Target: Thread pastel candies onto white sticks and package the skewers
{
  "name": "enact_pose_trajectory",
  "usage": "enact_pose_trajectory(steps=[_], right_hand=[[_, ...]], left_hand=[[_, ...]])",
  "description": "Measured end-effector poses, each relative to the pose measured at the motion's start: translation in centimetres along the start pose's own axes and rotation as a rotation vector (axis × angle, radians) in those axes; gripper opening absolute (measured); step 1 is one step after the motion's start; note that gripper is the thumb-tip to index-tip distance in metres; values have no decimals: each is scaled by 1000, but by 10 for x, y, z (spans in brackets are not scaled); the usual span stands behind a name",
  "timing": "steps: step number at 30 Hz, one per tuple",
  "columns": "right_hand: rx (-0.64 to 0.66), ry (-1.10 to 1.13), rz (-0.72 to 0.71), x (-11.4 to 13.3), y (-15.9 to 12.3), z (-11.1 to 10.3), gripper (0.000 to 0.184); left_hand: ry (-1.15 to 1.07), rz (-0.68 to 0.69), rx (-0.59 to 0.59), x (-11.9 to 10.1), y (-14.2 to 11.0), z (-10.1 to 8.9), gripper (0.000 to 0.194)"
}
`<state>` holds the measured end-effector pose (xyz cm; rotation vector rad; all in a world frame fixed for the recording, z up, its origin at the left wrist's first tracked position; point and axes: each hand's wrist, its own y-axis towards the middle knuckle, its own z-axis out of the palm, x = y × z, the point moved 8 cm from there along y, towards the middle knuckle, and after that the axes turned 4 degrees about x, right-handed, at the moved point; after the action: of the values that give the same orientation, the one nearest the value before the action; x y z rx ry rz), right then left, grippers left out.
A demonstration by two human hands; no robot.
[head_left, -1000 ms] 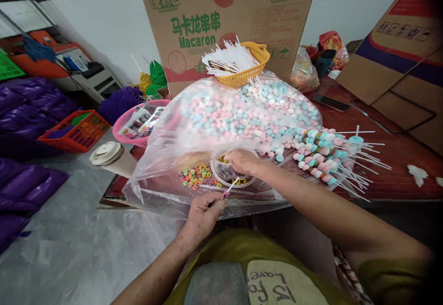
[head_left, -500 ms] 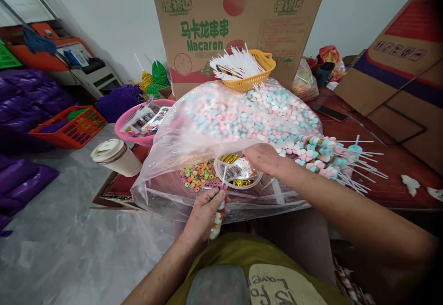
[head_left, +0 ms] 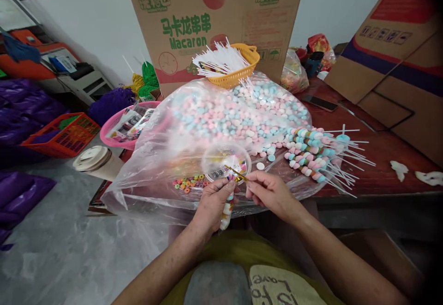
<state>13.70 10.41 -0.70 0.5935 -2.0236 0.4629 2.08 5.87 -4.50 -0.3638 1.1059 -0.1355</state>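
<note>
red-brown table [head_left: 363, 166] against a pale wall [head_left: 90, 14]; grey floor [head_left: 90, 249] at left. left hand [head_left: 215, 203] grips the wrapped candy skewer [head_left: 226, 212] at the near edge; right hand [head_left: 268, 193] pinches a gold tie [head_left: 236, 172]. bare tabletop lies right of the skewer pile [head_left: 311, 152].

I count: wrapped skewer [head_left: 226, 214], one; gold tie [head_left: 236, 173], one; clear tub [head_left: 213, 153], one; yellow basket [head_left: 238, 75], one; pink basket [head_left: 105, 138], one; lidded cup [head_left: 105, 163], one; printed cartons [head_left: 224, 23], two.
</note>
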Motion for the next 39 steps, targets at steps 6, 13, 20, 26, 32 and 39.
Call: enact_pose_trajectory(steps=[6, 13, 20, 26, 32, 39], right_hand=[[-121, -611, -42, 10, 44, -21, 21], [51, -845, -104, 25, 55, -12, 27], [332, -922, -134, 28, 78, 35, 23], [371, -913, -151, 16, 111, 52, 25], [330, -752, -300, 39, 70, 18, 21], [31, -6, -369, 44, 4, 21, 28]], left_hand=[[-78, 72, -133, -10, 2, -13, 29], [-86, 104, -161, -16, -2, -35, 25], [-57, 101, -152, -18, 1, -38, 29], [-88, 36, -178, -14, -5, -55, 30], [-112, 45, -156, -14, -6, -55, 27], [-127, 56, 34, -3, 6, -4, 12]])
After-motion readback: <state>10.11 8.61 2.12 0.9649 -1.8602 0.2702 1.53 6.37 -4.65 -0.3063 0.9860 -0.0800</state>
